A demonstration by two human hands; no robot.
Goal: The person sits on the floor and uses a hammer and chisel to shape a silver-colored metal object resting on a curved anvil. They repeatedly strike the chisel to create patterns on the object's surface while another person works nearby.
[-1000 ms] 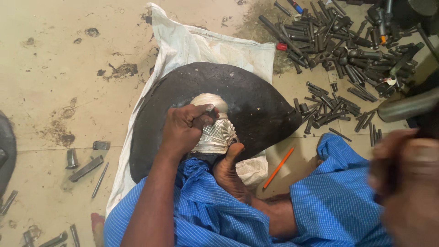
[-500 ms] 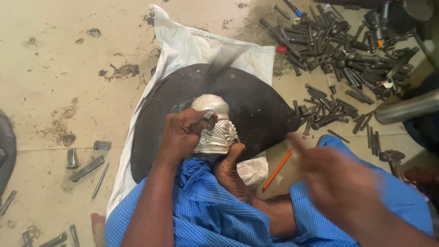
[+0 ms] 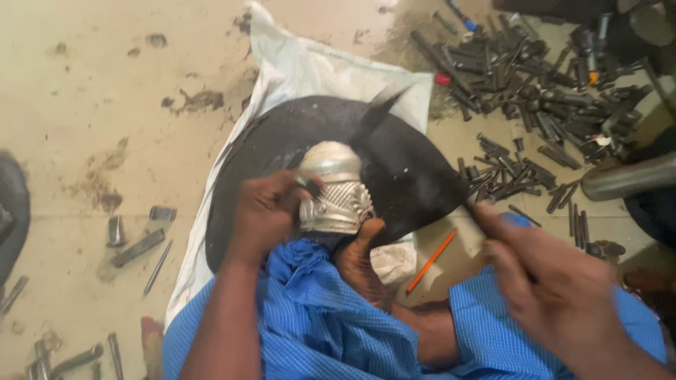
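Silver piece: where does it sit now?

— Where it sat a second ago: on the crown of the black mound, which lies on the white cloth. Your foot touches its near edge. It has not shifted.

And your left hand?

— Your left hand has not moved either. Its fingers are curled tight round a punch, and the tip rests against the left side of the silver piece.

So what changed?

— Your right hand. A second ago it was far out at the right edge. Half a second ago it was sweeping inward. Now it is low on the right, blurred with motion. It looks closed round the handle of a hammer, though the blur hides the fingers. The dark head is smeared over the mound, just above and to the right of the silver piece.

What does that mean for the work?

— I judge that a swing is under way. The hammer has not met the punch yet, since there is a gap between them. The punch is set and the piece is braced.

Anything else nearby?

— The heap of tools lies well apart on the upper right, and an orange pencil lies by your knee. Neither has moved.
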